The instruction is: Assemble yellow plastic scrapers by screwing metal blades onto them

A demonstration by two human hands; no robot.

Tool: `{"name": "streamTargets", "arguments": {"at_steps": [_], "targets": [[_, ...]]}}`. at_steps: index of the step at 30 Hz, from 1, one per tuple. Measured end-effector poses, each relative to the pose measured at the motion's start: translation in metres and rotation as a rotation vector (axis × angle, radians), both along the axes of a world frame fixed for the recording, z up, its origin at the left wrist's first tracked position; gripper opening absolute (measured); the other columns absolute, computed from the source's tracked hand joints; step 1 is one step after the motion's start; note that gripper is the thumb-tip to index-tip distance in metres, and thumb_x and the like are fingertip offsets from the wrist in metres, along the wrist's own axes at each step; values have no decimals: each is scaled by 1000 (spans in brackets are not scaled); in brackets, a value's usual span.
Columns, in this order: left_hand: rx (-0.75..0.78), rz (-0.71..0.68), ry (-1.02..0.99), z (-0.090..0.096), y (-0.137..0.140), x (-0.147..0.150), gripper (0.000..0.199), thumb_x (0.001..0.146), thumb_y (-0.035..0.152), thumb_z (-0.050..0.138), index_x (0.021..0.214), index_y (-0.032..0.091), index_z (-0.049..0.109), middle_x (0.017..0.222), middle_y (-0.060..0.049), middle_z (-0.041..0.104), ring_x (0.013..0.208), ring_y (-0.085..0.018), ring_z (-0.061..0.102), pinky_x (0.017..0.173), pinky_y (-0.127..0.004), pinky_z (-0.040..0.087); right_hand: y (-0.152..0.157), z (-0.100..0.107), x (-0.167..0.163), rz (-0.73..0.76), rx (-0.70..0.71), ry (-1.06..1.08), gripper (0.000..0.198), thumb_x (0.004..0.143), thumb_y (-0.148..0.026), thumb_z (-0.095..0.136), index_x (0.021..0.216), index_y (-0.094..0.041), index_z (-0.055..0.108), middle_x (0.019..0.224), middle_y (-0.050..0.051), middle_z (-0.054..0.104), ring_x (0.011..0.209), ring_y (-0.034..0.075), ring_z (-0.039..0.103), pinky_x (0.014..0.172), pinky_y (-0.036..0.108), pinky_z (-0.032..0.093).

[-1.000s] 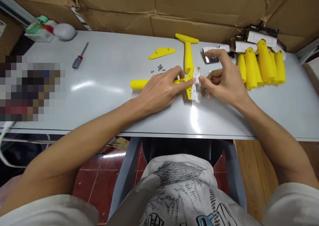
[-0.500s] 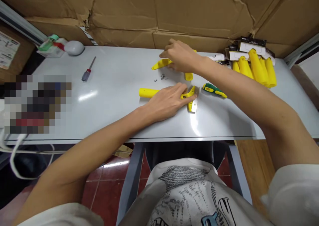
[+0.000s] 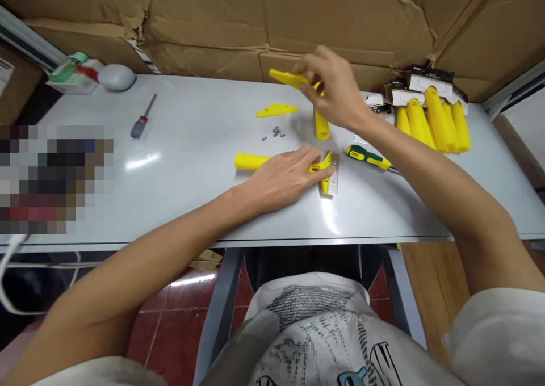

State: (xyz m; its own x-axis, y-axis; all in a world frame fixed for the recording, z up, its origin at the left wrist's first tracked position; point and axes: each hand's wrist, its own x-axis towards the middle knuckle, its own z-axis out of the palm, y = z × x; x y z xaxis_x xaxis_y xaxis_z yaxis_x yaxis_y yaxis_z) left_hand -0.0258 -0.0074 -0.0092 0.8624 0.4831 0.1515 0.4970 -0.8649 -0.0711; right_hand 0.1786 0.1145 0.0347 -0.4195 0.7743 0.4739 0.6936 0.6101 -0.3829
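My left hand [image 3: 283,177] lies over a yellow-handled scraper [image 3: 251,162], pressing it to the table. The scraper's yellow head and metal blade [image 3: 333,183] stick out past my fingers. Raised above the back of the table, my right hand [image 3: 334,88] pinches a yellow plastic clamp piece [image 3: 287,79] between thumb and fingers. A similar yellow strip [image 3: 276,110] lies below it on the table, with several small screws [image 3: 276,131] in front. Another yellow handle [image 3: 322,125] stands out from under my right hand, its far end partly covered.
A green-and-yellow screwdriver [image 3: 367,156] lies right of the blade. Several yellow handles [image 3: 438,119] and black-and-white packages [image 3: 431,80] are at the back right. A second screwdriver [image 3: 142,119] and a white rounded object [image 3: 117,77] are at left. Cardboard [image 3: 213,22] walls the back.
My right hand has lifted a yellow clamp piece up from the table and moved slightly right, uncovering the strip beneath. My left hand stays on the scraper.
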Motion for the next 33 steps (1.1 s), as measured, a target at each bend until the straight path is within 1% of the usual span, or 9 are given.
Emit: {"name": "streamTargets", "arguments": {"at_steps": [4,8,11,15,18,25,27,31,33], "targets": [[32,-16,-61,-1,0,-2,61,110,6,44,163,30,62,135,-13,67,122,-29,66,86,-36,57,-36,20,53,80,-209,347,20,92,-49,89,109,-40,83,117,1,79,78,21,70,70,42,58],[145,-17,-173,0,17,-3,65,102,1,52,160,28,64,140,-14,67,125,-29,66,83,-34,58,-61,22,92,49,-122,721,48,67,-35,105,110,-39,85,96,-2,80,72,16,61,64,36,48],[198,-19,-267,-3,40,0,67,102,2,52,162,31,63,141,-13,67,122,-29,67,85,-37,61,-69,11,109,42,-167,994,50,66,-34,105,109,-38,78,90,-5,77,71,14,60,65,35,48],[228,18,-376,-15,58,4,70,104,4,49,167,34,63,144,-15,69,125,-31,70,97,-49,64,-79,-11,113,48,-378,969,75,62,-39,108,123,-37,65,93,-5,76,72,14,68,60,32,49],[291,41,-371,-24,56,2,73,104,4,51,169,34,62,141,-15,72,122,-31,72,97,-50,66,-93,-19,100,21,-502,912,90,61,-42,111,135,-34,62,93,-3,79,69,15,68,55,30,50],[359,62,-458,-30,32,3,71,102,1,53,165,33,65,130,-15,75,113,-30,74,81,-39,65,-119,-21,70,30,-751,906,65,57,-63,113,90,-22,75,88,2,79,71,16,71,65,32,65],[372,68,-469,-30,29,7,71,102,0,53,164,32,65,130,-15,74,115,-29,73,81,-38,64,-121,-22,70,2,-708,863,60,63,-66,111,81,-22,75,80,1,75,64,12,63,59,29,59],[392,66,-494,-31,28,12,65,103,1,54,160,30,67,129,-14,73,112,-28,72,79,-36,63,-120,-25,70,-29,-696,863,58,65,-67,110,78,-22,76,61,-3,63,49,8,45,41,24,32],[403,66,-499,-32,29,13,67,101,-1,53,158,30,68,128,-13,73,109,-26,72,77,-34,61,-119,-25,67,-26,-737,883,59,64,-69,110,79,-22,77,60,-2,65,49,11,54,40,24,38]]}}
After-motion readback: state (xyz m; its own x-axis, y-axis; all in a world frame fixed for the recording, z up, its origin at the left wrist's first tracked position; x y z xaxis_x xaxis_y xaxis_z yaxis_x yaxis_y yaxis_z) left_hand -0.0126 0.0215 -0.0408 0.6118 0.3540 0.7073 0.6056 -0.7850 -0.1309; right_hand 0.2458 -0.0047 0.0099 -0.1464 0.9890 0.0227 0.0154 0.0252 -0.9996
